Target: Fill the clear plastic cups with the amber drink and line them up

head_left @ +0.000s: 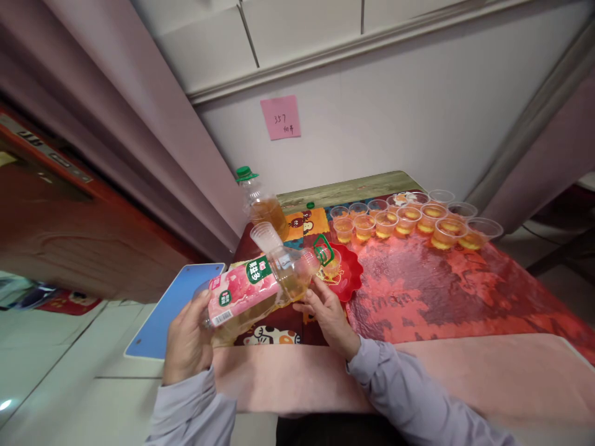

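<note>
A large clear bottle with a pink label [244,286] lies tilted almost on its side, its neck toward the right. My left hand [188,334] is wrapped round the bottle's base. Close to the neck, my right hand [328,310] supports the bottle from below with its fingers. A green ring handle [324,249] is on the neck. The bottle's mouth is over a red scalloped dish [356,279], where a clear cup [332,263] stands. Behind the bottle, a stack of clear empty cups [266,236] leans.
Several clear cups with yellow liquid [385,224] stand in rows at the back right. Another bottle with a green cap [269,214] stands at the back left. A small green cap [310,205] lies near the wall. A blue board [171,310] is at the left.
</note>
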`<state>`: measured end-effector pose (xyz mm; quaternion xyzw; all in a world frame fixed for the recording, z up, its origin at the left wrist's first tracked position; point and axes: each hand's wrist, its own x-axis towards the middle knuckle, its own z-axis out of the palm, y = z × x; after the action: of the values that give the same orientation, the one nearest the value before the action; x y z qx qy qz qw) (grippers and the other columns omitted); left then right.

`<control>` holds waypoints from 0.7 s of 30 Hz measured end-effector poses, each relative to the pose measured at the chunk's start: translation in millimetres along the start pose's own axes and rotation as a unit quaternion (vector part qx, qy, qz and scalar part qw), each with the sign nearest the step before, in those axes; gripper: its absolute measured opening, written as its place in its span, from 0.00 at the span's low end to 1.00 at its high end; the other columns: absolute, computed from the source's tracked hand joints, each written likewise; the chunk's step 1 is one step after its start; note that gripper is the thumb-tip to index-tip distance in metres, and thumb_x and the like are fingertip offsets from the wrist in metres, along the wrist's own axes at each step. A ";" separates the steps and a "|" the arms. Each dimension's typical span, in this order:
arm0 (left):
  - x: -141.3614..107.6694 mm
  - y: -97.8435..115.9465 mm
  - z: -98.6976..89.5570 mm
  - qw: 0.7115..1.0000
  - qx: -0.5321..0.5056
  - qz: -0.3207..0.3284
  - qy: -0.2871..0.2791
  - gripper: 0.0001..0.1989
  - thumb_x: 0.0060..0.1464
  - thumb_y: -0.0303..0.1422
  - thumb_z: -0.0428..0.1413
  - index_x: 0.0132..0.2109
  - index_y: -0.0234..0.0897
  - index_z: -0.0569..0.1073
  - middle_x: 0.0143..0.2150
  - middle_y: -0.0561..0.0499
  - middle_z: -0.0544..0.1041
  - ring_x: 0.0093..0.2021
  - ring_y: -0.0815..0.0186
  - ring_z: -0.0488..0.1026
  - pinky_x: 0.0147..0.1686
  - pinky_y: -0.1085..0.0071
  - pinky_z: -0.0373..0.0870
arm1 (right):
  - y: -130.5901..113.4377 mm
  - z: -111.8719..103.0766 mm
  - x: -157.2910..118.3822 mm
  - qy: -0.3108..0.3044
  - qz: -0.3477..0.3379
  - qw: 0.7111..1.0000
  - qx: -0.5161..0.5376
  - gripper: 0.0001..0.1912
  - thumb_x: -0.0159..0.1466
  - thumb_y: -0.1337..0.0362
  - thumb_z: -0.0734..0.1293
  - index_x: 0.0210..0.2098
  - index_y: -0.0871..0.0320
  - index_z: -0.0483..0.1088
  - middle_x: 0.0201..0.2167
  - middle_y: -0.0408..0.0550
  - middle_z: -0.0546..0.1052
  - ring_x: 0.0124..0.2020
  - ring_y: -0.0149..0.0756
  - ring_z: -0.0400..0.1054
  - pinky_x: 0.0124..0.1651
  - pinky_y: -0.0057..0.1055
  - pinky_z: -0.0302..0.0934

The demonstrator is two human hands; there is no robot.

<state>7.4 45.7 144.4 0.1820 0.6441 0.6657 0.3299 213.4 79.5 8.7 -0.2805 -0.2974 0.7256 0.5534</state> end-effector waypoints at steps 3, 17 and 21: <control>0.0 0.4 0.0 1.000 -0.001 -0.006 0.000 0.19 0.38 0.37 0.75 0.39 0.35 0.86 0.33 0.52 0.84 0.29 0.65 0.76 0.22 0.74 0.73 | 0.7 -0.4 0.5 0.000 0.001 1.000 0.004 0.43 0.66 0.45 0.78 0.76 0.47 0.66 0.61 0.50 0.80 0.51 0.42 0.80 0.59 0.52 0.80; 0.1 -1.7 0.8 1.000 -0.010 -0.008 0.000 0.15 0.42 0.35 0.73 0.39 0.35 0.86 0.35 0.51 0.86 0.30 0.64 0.78 0.23 0.74 0.73 | 0.8 -0.7 0.2 0.006 0.005 1.000 -0.004 0.46 0.65 0.42 0.78 0.77 0.48 0.64 0.61 0.51 0.80 0.50 0.42 0.80 0.61 0.55 0.79; -1.3 -0.5 2.2 1.000 -0.009 -0.010 0.006 0.13 0.44 0.33 0.72 0.39 0.35 0.85 0.35 0.51 0.86 0.30 0.64 0.79 0.25 0.74 0.75 | 2.6 -1.8 1.5 -0.001 0.007 1.000 -0.008 0.47 0.65 0.42 0.78 0.77 0.49 0.64 0.64 0.52 0.79 0.51 0.42 0.80 0.61 0.54 0.79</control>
<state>9.9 46.4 144.4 0.1687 0.6415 0.6694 0.3345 212.7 80.6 5.4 -0.2866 -0.3022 0.7272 0.5457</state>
